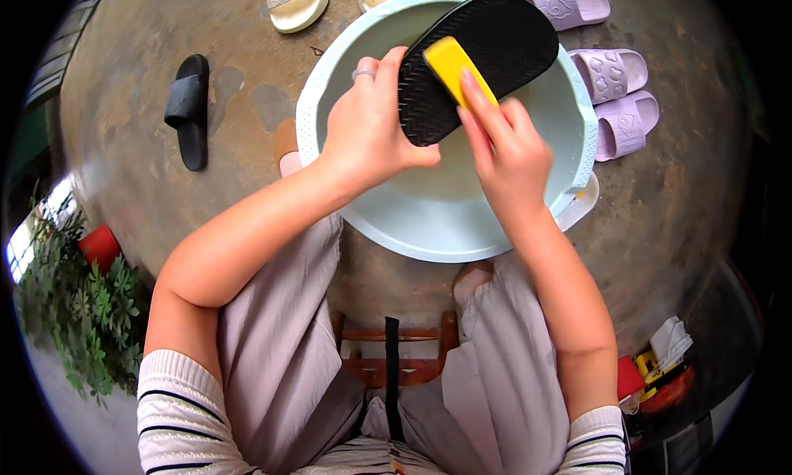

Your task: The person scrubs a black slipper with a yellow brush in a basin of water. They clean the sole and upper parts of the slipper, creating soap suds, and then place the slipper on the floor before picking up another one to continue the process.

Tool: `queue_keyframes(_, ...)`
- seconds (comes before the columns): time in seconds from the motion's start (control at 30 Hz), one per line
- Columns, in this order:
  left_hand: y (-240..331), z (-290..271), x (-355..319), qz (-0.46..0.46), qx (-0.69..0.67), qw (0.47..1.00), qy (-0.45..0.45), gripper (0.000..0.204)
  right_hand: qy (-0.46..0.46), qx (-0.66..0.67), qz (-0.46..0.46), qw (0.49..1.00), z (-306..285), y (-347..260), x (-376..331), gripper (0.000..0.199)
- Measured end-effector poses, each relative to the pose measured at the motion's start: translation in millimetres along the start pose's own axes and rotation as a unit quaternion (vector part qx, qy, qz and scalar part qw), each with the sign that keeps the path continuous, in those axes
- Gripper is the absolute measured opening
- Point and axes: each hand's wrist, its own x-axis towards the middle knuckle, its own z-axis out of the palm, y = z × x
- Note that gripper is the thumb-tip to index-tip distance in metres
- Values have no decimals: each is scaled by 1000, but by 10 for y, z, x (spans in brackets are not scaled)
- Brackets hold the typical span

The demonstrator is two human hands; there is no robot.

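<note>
A black slide slipper (516, 42) is held over a pale blue basin (309, 120), its patterned sole turned up toward me. My left hand (371, 120), with a ring on one finger, is closed around the slipper's near left end. In my right hand (511, 153) is a yellow-backed scrubbing brush (454, 67), pressed against the sole. The brush's underside is hidden. Cloudy water (445, 178) lies in the bottom of the basin.
Left on the concrete floor lies another black slide slipper (192, 116). Purple slippers (627, 124) stand right of the basin, and cream ones (297, 5) beyond it. A leafy plant (82, 310) is at lower left. Beneath me is a wooden stool (388, 335).
</note>
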Motion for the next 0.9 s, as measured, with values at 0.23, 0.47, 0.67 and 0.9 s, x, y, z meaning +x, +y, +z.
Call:
queue_keyframes(0.23, -37, -153, 28, -5, -20, 999, -27, 115, -35, 33, 39, 998, -248, 203, -385, 53)
queue_keyframes(0.47, -67, -70, 24, 8, -26, 999, -23, 114, -42, -11, 12, 999, -185, 130, 130, 50)
queue_keyframes(0.67, -21, -65, -23, -21, -57, 998, -30, 112, -61, -15, 22, 998, -301, 176, -61, 49)
queue_keyframes(0.9, -40, -130, 51, -12, -41, 998, -44, 112, -51, 5, 28, 998, -381, 321, -243, 49)
